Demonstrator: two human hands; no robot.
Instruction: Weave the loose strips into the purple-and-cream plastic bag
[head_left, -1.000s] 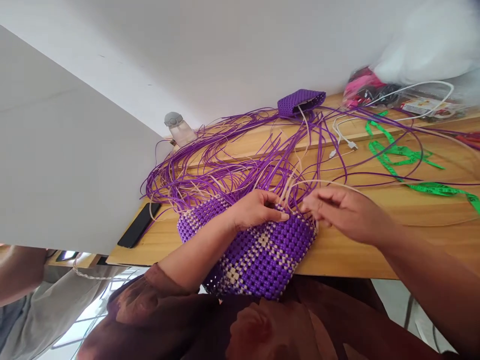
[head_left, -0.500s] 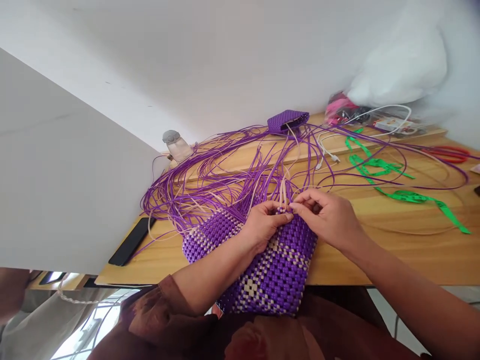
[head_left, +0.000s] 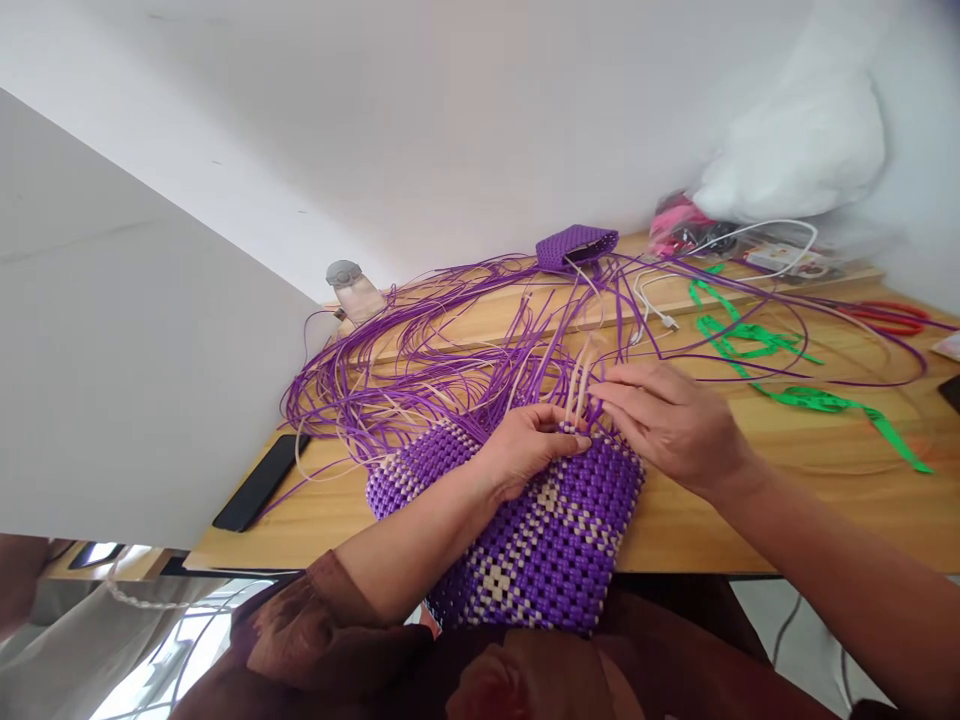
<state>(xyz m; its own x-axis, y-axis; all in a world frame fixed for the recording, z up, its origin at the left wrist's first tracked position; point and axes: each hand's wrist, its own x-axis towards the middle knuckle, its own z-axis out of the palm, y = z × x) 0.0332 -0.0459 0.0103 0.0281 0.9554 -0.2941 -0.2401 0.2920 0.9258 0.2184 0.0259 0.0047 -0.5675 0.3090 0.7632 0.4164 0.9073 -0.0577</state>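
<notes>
A half-woven purple and cream bag (head_left: 540,530) lies on the wooden table's (head_left: 750,520) near edge and hangs over it toward my lap. My left hand (head_left: 525,445) is closed on its upper woven rim, thumb and fingers pinching the edge. My right hand (head_left: 671,420) is just right of it, fingers pinched on the cream strands (head_left: 579,385) that rise from the rim. Long loose purple strands (head_left: 420,340) fan out from the bag across the table.
A small purple woven pouch (head_left: 574,245), a white cable (head_left: 652,300), a green measuring tape (head_left: 787,375), red scissors (head_left: 892,318) and a white bag (head_left: 795,150) lie at the back. A black phone (head_left: 259,482) lies left, beside a white board (head_left: 135,380). Another person's sleeve (head_left: 45,640) shows at bottom left.
My right hand moved in to the rim, took the cream strands and has pulled them up and slightly right. My left hand stayed on the rim. The view shifted a little.
</notes>
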